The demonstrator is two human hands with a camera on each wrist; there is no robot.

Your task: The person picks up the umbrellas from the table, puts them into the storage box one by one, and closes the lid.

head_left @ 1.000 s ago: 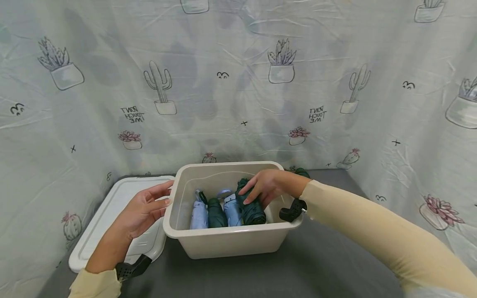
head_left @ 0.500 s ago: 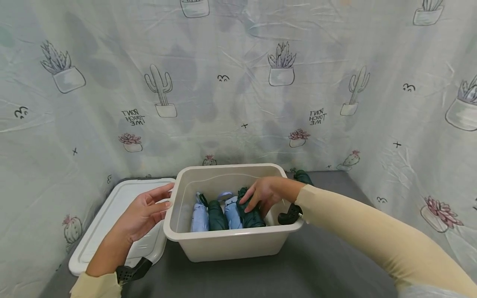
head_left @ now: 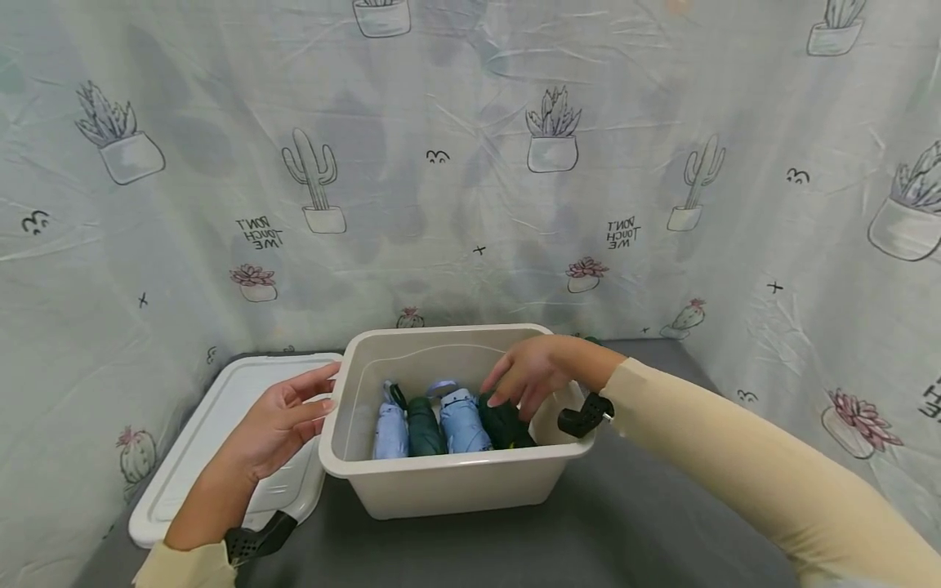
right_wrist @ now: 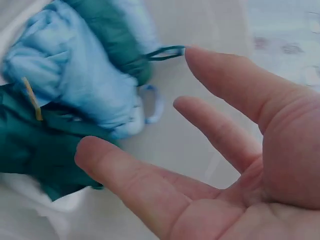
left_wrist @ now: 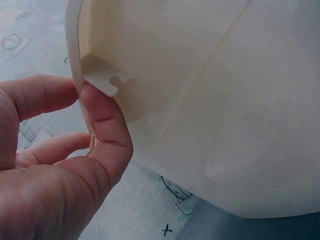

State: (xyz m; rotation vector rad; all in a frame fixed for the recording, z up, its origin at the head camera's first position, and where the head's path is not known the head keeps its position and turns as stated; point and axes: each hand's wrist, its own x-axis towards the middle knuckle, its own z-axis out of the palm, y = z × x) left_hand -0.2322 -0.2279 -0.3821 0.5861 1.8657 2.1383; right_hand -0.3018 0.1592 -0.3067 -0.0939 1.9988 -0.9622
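Note:
A cream storage bin (head_left: 456,486) holds several folded umbrellas in a row. From the left lie a light blue umbrella (head_left: 391,431), a green umbrella (head_left: 424,429), another light blue umbrella (head_left: 465,425) and a dark green umbrella (head_left: 507,429). My left hand (head_left: 283,420) pinches the bin's left rim, thumb and finger on either side of it in the left wrist view. Over the rightmost green umbrella is my right hand (head_left: 537,371). In the right wrist view its fingers are spread, one fingertip overlapping that green umbrella (right_wrist: 55,150), and nothing is gripped between them.
A white lid (head_left: 220,433) lies flat left of the bin, on the grey tabletop (head_left: 625,523). Behind the bin at the right, a bit of dark green (head_left: 590,339) shows past my right forearm. A curtain printed with cacti (head_left: 470,196) encloses the back and sides.
The dark green umbrella has gone down into the bin at the right end of the row. My right hand has let it go and drawn slightly up and right. The left hand stays on the rim.

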